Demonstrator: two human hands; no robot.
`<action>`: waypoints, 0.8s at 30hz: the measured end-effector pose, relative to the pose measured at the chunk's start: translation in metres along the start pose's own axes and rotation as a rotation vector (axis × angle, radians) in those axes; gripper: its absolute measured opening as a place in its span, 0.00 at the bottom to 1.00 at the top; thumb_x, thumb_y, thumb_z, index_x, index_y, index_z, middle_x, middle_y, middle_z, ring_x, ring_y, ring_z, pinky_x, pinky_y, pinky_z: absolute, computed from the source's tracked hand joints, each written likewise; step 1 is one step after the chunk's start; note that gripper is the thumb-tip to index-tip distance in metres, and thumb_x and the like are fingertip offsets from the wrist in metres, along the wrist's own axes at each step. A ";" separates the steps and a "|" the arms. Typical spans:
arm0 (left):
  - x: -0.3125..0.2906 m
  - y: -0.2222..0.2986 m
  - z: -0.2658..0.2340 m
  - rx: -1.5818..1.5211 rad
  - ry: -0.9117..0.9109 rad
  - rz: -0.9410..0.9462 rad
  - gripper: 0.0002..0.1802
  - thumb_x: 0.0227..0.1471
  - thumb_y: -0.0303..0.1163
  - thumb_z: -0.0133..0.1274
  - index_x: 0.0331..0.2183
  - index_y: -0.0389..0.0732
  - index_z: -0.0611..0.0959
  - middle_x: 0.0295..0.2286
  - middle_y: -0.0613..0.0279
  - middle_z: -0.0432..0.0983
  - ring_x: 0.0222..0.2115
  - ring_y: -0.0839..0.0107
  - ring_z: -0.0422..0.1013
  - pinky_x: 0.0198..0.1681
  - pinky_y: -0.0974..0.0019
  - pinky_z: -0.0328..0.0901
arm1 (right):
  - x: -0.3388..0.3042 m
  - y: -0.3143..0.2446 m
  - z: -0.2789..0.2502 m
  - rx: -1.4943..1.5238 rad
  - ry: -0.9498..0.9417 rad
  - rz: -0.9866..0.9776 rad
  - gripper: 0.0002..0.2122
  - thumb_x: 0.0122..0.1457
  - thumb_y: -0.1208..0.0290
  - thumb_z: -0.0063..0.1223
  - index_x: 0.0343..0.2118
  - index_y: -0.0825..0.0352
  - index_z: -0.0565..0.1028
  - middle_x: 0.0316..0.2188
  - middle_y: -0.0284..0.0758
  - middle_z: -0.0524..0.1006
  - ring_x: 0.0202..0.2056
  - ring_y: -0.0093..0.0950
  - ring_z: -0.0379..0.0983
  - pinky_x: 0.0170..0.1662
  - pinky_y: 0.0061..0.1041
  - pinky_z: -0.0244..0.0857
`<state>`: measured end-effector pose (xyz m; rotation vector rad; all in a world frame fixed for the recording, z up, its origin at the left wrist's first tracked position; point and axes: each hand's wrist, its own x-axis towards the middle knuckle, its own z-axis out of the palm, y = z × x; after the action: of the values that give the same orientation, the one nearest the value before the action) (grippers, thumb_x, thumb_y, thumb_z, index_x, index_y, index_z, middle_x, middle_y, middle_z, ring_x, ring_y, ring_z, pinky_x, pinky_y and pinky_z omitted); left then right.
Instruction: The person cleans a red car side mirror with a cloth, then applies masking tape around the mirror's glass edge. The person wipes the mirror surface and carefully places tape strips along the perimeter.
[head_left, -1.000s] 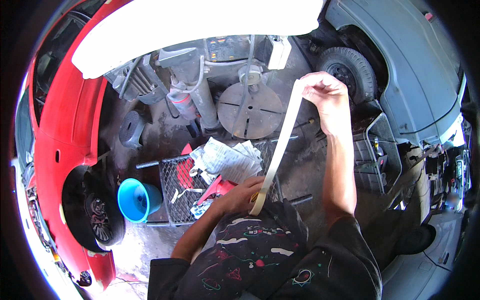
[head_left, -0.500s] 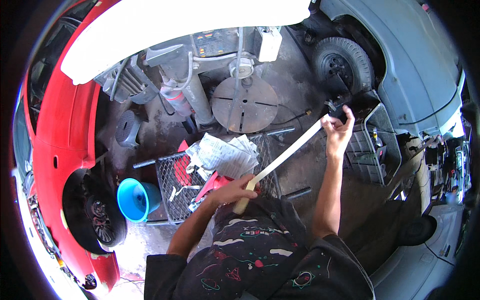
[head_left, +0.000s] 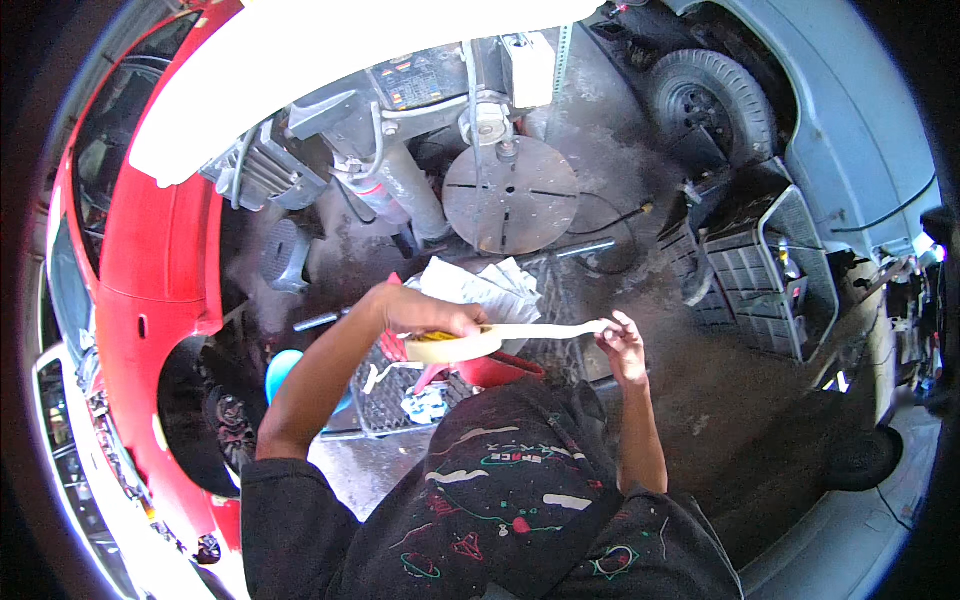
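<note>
A roll of cream masking tape [head_left: 452, 349] is gripped in my left hand [head_left: 425, 312], raised over the mesh-topped stand [head_left: 372, 408]. From the roll a pulled-out strip of tape [head_left: 550, 331] runs to the right. My right hand [head_left: 625, 347] pinches the strip's free end between fingertips. Below the hands lie printed paper sheets [head_left: 480, 287] on the stand. A red object [head_left: 492, 369], partly hidden by the tape and my shirt, sits close under the roll. Beside it is a crumpled white and blue piece [head_left: 425, 404].
A blue bucket [head_left: 284, 370] stands left of the stand, partly behind my left arm. Farther left is a red car body [head_left: 160, 250]. A machine with a round slotted plate [head_left: 510, 205] stands ahead. Plastic crates [head_left: 765, 285] and a grey vehicle [head_left: 850, 130] are at the right. A white panel [head_left: 340, 70] overhangs the top.
My right hand has come down and nearer the left one. The left hand has risen, bringing the roll into clear view. The strip between them is now shorter and nearly level.
</note>
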<state>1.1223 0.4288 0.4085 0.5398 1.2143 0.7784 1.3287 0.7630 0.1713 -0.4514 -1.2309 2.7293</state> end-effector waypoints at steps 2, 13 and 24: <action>-0.009 0.013 -0.009 -0.234 0.042 -0.271 0.39 0.48 0.58 0.50 0.51 0.39 0.66 0.42 0.62 0.69 0.41 0.73 0.68 0.42 0.71 0.64 | 0.000 0.006 0.010 -0.223 0.015 0.051 0.20 0.56 0.80 0.52 0.52 0.68 0.65 0.42 0.40 0.76 0.42 0.29 0.73 0.45 0.28 0.68; -0.082 0.112 -0.032 0.040 0.086 -0.434 0.45 0.44 0.69 0.49 0.50 0.40 0.70 0.37 0.65 0.71 0.31 0.80 0.70 0.20 0.79 0.65 | 0.081 -0.060 0.257 -0.276 -0.937 -0.135 0.22 0.55 0.74 0.54 0.54 0.67 0.66 0.49 0.37 0.72 0.51 0.24 0.66 0.53 0.28 0.62; -0.135 0.116 -0.002 0.198 0.483 -0.416 0.37 0.44 0.69 0.47 0.37 0.43 0.80 0.27 0.66 0.74 0.25 0.76 0.72 0.19 0.75 0.65 | 0.092 -0.098 0.331 -0.635 -0.940 -0.077 0.12 0.51 0.78 0.60 0.39 0.68 0.75 0.25 0.31 0.76 0.30 0.17 0.72 0.33 0.19 0.67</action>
<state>1.0721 0.3981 0.5766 0.2437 1.7939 0.4421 1.1354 0.6124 0.4318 0.9457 -2.2311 2.4301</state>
